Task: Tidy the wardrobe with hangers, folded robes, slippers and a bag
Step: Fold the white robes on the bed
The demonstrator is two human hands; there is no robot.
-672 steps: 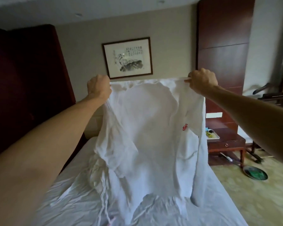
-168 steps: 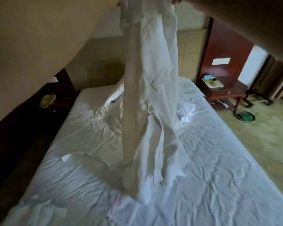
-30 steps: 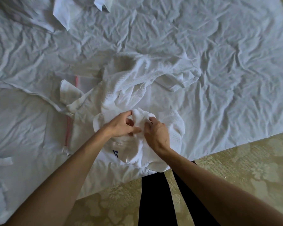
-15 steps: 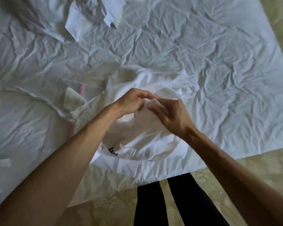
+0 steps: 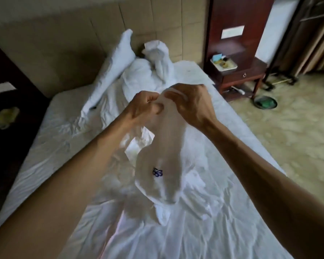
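At the far left, a dark wooden cabinet stood beside the left edge of the bed, with a yellowish object lying on it, too blurred to identify. Crumpled white bedding was heaped at the head edge of the bed, against the padded headboard. The left hand was raised over the middle of the bed, its fingers curled round the top of a white robe. Just beside it, the right hand gripped the same bunched top edge, the two hands nearly touching. The robe hung down from them, a blue emblem showing on its front, its lower end reaching the wrinkled sheet. Beyond the bed's right edge stood a reddish bedside table carrying a tray, and a green dish lay on the patterned floor near the table's leg.
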